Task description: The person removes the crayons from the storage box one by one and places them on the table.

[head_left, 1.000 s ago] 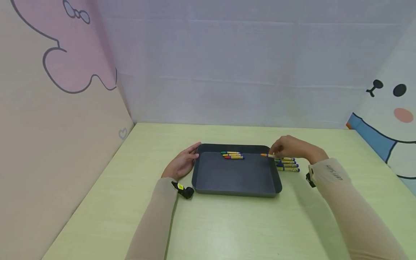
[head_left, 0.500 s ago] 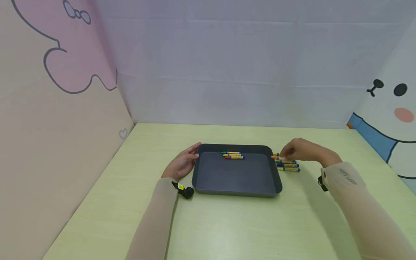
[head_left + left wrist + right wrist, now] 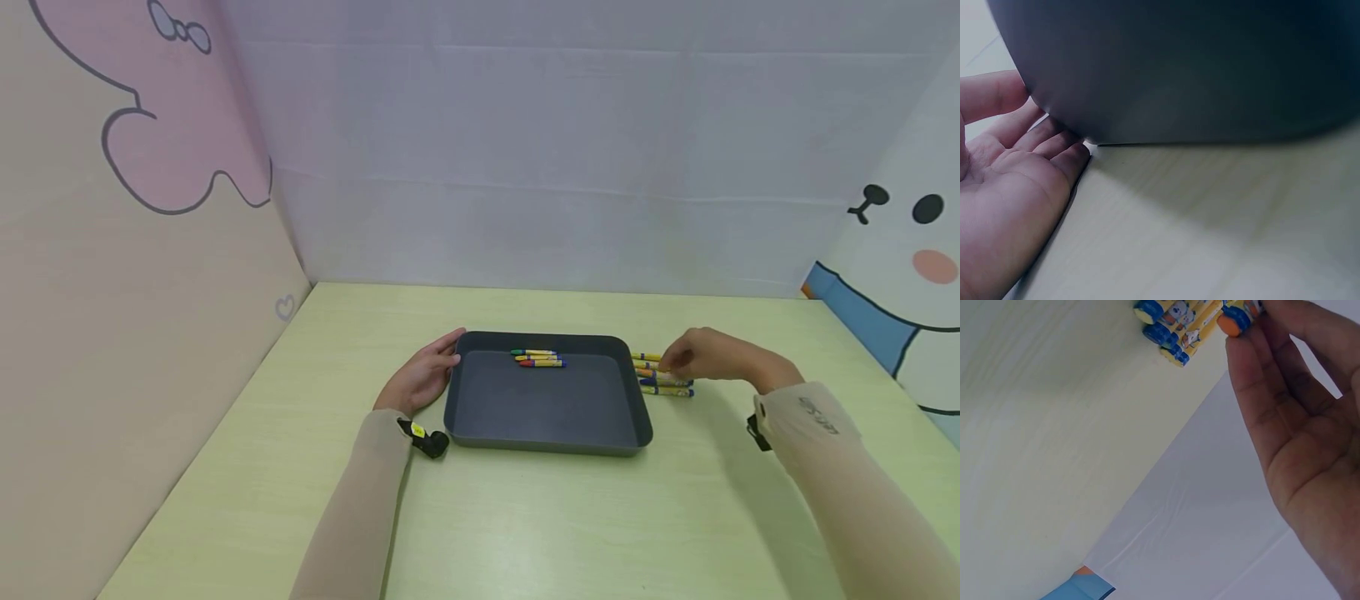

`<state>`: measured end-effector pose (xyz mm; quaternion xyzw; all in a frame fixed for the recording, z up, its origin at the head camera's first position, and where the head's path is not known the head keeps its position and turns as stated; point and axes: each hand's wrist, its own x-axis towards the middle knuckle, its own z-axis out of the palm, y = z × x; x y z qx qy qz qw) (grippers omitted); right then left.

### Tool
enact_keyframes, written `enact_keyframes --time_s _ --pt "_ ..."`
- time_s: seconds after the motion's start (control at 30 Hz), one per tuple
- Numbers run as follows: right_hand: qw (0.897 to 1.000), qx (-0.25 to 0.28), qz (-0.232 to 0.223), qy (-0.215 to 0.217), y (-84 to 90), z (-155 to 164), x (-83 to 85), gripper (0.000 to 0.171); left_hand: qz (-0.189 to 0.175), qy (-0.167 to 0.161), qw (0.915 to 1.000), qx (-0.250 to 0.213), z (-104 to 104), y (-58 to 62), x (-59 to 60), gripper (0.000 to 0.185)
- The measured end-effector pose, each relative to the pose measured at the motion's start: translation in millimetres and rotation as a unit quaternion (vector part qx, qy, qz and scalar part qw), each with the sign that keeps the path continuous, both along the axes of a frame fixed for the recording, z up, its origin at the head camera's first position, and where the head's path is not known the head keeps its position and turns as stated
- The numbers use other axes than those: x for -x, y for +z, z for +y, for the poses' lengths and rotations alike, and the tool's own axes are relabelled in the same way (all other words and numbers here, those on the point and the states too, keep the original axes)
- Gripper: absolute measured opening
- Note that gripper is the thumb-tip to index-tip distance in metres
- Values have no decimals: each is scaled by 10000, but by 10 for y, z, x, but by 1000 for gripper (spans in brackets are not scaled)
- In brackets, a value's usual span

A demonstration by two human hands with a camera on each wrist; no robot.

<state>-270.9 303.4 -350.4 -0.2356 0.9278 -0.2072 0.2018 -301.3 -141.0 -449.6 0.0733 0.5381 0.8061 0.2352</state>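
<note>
My right hand pinches an orange crayon by thumb and fingertips. In the head view that hand hovers over a row of crayons lying just right of the dark grey tray, and its fingers cover part of the row. At the tray's left side, my left hand rests with fingers extended along the wall. Up close in the left wrist view, its fingertips touch the outer wall of the tray near the table. Inside the tray, a green crayon, a yellow crayon and a red crayon lie side by side near the back.
Everything stands on a pale yellow-green table. A plain light backdrop rises behind its far edge. Printed panels stand at the left and right. Each wrist carries a small black camera.
My right hand has moved right from the tray's right rim with the orange crayon, and lowered over the crayon row. My left hand and the tray have stayed in place.
</note>
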Motion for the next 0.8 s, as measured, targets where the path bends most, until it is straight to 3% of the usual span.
enact_keyframes --time_s 0.47,0.8 --pt "9994 77 -326 64 -91 43 -40 21 0 26 10000 -23 7 3 17 62" --pt "9995 -12 -306 93 -187 40 -27 18 -7 15 10000 -59 4 5 17 62"
